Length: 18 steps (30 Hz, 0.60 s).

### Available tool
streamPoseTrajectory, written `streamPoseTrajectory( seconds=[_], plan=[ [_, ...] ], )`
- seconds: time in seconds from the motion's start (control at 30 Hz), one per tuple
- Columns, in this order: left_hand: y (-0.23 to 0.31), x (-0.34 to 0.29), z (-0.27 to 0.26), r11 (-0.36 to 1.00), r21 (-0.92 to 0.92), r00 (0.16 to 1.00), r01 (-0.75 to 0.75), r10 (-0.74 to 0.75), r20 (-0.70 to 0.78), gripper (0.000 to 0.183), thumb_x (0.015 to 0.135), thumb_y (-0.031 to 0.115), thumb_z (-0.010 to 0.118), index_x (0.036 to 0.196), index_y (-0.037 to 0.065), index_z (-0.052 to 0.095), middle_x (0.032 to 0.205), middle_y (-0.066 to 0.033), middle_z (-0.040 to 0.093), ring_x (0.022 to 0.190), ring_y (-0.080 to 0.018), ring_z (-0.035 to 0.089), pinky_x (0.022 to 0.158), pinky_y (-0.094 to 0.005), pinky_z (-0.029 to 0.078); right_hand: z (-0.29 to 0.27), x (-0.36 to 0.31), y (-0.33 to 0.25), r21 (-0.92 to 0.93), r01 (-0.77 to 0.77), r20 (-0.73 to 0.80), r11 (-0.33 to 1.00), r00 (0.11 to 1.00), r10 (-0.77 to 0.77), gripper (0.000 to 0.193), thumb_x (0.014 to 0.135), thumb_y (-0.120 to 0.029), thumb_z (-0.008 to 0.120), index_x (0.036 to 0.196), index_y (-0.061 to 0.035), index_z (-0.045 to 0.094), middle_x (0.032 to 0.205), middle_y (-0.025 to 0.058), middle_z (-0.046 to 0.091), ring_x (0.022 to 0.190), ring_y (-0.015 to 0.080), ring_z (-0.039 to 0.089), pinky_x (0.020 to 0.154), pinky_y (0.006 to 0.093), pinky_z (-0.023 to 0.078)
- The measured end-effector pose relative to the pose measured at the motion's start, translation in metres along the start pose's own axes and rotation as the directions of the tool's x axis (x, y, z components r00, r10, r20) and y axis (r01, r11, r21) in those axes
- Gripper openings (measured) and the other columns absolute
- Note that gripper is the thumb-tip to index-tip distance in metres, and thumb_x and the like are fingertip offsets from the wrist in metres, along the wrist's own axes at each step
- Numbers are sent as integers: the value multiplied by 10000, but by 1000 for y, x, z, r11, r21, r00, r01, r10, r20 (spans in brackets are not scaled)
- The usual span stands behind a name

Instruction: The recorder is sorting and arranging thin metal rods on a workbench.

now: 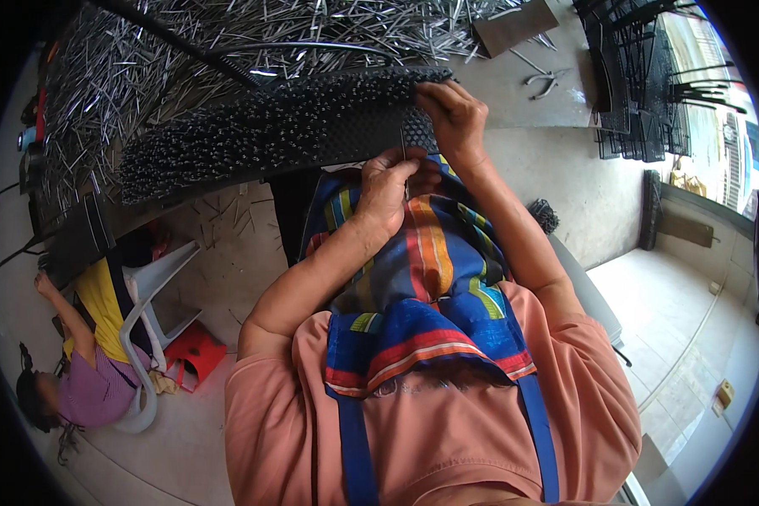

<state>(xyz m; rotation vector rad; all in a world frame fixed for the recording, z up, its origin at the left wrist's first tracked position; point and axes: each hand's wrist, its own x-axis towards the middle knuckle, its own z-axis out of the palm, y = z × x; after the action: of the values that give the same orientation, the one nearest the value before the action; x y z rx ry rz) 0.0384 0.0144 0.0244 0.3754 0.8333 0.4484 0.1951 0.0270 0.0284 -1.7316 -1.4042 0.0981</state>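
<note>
A long, curved black panel (363, 133) with a grid of holes lies across in front of me. Dense dark bristle-like metal strips (236, 135) stand up from most of it, while the holes toward its right end show bare. My left hand (384, 187) is closed at the panel's near edge, its fingertips pinching a thin upright metal strip (403, 139). At the panel's right end, my right hand (457, 122) is closed with its fingertips against the far edge among the bristles. What its fingers hold is hidden.
A big heap of loose metal strips (329, 38) covers the worktable beyond the panel. Pliers (546, 82) and a brown flat piece (514, 29) lie on its right part. Black mesh racks (641, 93) stand far right. At left, another person sits on a white chair (139, 337) beside a red stool (196, 356).
</note>
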Motion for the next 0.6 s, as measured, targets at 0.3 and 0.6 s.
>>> streamPoseTrajectory(
  seconds=[0.3, 0.6],
  plan=[
    [-7, 4, 1, 998, -60, 1000, 22, -22, -11, 176, 905, -12, 505, 1028, -5, 631, 912, -164, 697, 762, -248, 699, 716, -340, 586, -20, 0, -4, -287, 267, 303, 920, 936, -177, 371, 664, -220, 760, 1028, -166, 711, 784, 61, 605, 647, 273, 630, 570, 370, 508],
    [-3, 14, 6, 1000, 15, 1000, -23, 23, 16, 172, 904, 5, 497, 1006, 8, 635, 868, -140, 695, 693, -213, 688, 641, -315, 582, -18, -25, 13, -322, 159, 137, 933, 983, -121, 444, 702, -205, 696, 1145, -184, 665, 738, 19, 544, 599, 239, 591, 542, 368, 476]
  ],
)
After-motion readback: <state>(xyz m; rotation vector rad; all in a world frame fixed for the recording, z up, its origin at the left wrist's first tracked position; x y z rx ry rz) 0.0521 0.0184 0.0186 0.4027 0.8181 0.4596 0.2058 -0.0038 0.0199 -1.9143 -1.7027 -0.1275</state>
